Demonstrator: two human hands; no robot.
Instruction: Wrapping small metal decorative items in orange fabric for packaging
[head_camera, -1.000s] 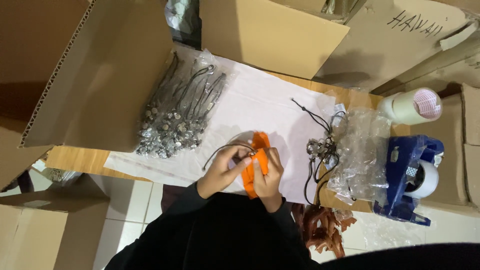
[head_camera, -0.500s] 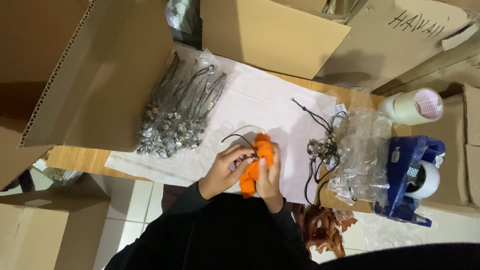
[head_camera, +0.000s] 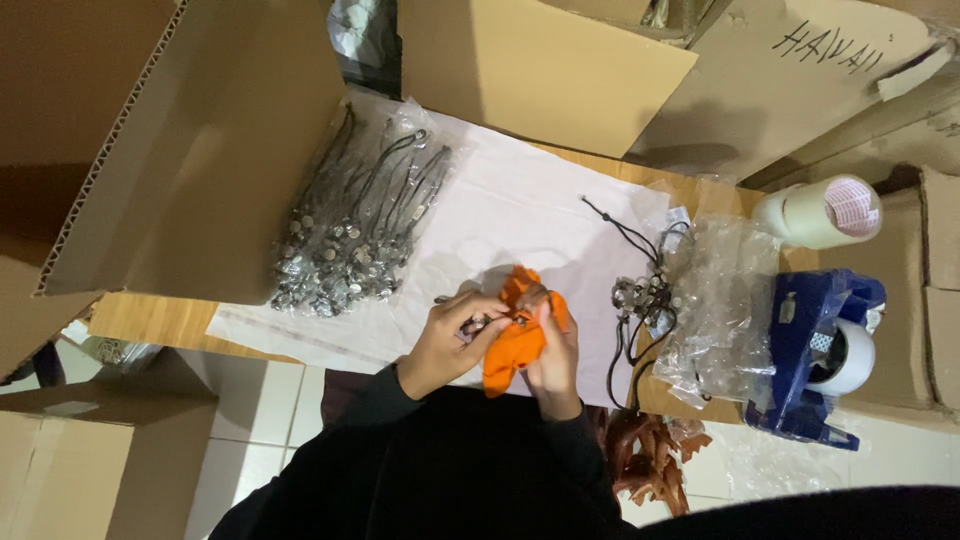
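Over the table, both hands (head_camera: 505, 345) pinch orange pouch (head_camera: 517, 335).

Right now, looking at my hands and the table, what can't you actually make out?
- Head view: the small item inside the orange cloth, covered by the left hand and right hand.
- The pendants in the bagged necklaces: too small and glare from the plastic.
- The blue tape dispenser: partly behind crumpled clear bags.
- The brown carved pieces: half behind my sleeve.

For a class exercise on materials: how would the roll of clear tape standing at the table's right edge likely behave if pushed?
The tape roll looks rigid and round, so tipped onto its side it would probably roll. Standing on its flat end, it seems fairly stable, likely sliding on the wooden table rather than tipping.
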